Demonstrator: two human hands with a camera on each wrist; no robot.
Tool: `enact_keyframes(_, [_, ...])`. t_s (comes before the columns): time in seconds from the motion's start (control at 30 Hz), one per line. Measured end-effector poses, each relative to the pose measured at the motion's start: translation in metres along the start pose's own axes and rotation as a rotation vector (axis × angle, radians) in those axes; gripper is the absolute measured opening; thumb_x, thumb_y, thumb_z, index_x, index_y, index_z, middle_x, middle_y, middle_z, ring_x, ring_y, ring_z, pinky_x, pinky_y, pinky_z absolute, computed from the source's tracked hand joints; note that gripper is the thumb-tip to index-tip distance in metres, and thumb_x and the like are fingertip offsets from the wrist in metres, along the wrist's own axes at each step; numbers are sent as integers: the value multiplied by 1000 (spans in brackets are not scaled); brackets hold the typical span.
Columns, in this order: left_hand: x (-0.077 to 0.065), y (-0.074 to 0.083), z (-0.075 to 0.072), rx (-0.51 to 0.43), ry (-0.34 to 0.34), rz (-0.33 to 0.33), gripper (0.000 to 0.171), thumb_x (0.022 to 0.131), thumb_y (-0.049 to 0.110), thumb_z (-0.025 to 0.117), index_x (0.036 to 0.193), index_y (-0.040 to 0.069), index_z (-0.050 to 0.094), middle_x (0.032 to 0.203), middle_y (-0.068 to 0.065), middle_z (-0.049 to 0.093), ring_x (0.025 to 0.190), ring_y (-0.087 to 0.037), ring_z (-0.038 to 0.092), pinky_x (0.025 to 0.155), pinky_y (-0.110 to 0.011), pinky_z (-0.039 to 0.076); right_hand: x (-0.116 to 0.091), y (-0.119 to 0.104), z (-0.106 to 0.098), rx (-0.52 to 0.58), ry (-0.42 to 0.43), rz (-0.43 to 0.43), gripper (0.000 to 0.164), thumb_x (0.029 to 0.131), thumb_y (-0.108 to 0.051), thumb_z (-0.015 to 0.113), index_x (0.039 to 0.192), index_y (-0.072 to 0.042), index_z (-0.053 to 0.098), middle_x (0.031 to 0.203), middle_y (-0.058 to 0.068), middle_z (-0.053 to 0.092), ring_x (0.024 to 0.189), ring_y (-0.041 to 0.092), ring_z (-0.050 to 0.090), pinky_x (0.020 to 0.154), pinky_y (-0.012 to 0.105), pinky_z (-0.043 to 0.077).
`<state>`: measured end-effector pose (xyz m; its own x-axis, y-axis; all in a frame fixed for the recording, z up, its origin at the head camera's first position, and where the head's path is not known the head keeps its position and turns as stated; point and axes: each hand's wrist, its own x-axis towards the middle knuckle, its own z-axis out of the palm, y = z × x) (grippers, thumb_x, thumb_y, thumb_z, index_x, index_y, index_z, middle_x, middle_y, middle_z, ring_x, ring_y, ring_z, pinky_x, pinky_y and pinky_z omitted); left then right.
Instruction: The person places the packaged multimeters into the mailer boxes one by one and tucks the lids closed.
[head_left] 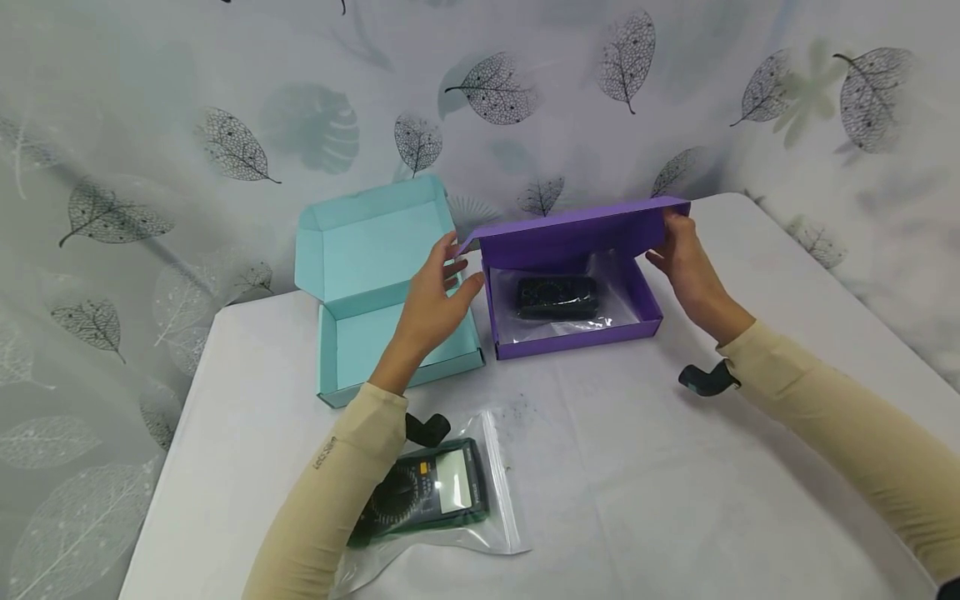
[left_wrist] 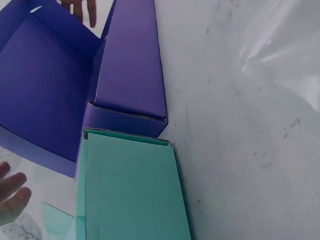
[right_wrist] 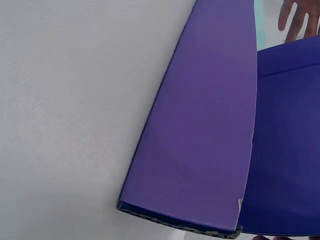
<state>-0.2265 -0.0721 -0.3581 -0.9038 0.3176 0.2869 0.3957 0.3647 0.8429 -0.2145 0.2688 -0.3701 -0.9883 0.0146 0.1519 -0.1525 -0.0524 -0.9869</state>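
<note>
A purple cardboard box (head_left: 581,339) stands with its lid (head_left: 577,227) tilted up and forward over the inside. A dark device in a clear plastic bag (head_left: 557,298) lies in it. My left hand (head_left: 437,293) is at the lid's left end, with fingers spread and nothing held; the left wrist view shows its fingers (left_wrist: 12,192) beside the lid edge. My right hand (head_left: 686,271) touches the lid's right end, part of its fingers hidden behind the cardboard. Its extended fingers (left_wrist: 80,9) show past the lid in the left wrist view.
A mint-green box (head_left: 375,242) stands with its lid up, left of the purple one and close against it. Nearer, partly behind my left forearm, lies a multimeter (head_left: 427,487) in a zip bag (head_left: 498,500). A leaf-patterned curtain (head_left: 525,100) hangs behind the white-covered table (head_left: 660,483).
</note>
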Motion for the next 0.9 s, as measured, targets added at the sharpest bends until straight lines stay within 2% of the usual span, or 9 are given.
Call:
enact_keyframes(0.07, [-1,2,-1,5,34,9,70,103,24,63,162,6,30,152,-13,49,136,-27,54,110,-40,44,-1,1,-1,9,-3,0,41,110,-49,28,127,-21,53,134,4,53,144,28,40,124,46,14])
enact_keyframes(0.13, [-2,3,-2,28,73,57,69,103,27,65,161,7,34,150,-10,52,135,-25,55,109,-39,44,-2,1,-2,9,-7,2,40,111,-48,28,128,-22,53,132,2,54,142,28,42,124,47,15])
enact_keyframes(0.3, [-3,5,-3,94,158,271,56,102,24,68,152,5,51,139,-9,61,129,-24,58,106,-40,46,-5,1,-6,1,-31,24,42,111,-48,33,135,-18,51,135,2,54,141,29,42,123,50,17])
enact_keyframes(0.43, [-3,6,-3,104,186,382,42,104,21,65,142,1,62,128,-13,68,119,-25,62,102,-38,47,-7,2,-10,15,-63,31,42,112,-45,37,136,-14,51,133,0,58,137,24,46,122,51,20])
enact_keyframes(0.57, [-3,7,-3,110,206,420,34,105,18,64,133,-1,68,119,-13,71,110,-26,66,98,-38,50,-9,1,-13,-12,-108,26,40,112,-45,37,138,-18,52,134,-3,58,132,17,49,121,52,23])
enact_keyframes(0.7, [-5,7,-3,107,217,418,31,104,17,65,128,-2,72,113,-11,73,105,-23,68,93,-40,52,-13,-4,-17,-55,-147,39,50,112,-43,39,152,-13,44,141,3,52,135,21,47,120,50,28])
enact_keyframes(0.83, [-6,9,-3,112,220,412,29,105,18,65,125,-1,74,110,-10,74,101,-22,68,88,-41,54,-18,-10,-22,-127,-149,55,59,112,-37,41,162,-7,32,149,9,45,138,24,45,114,38,38])
enact_keyframes(0.9, [-6,9,-4,117,217,411,29,105,18,65,123,-1,75,108,-10,74,99,-21,69,86,-41,54,-19,-13,-23,-158,-139,39,58,112,-33,42,162,-5,32,153,13,42,138,25,45,109,31,43])
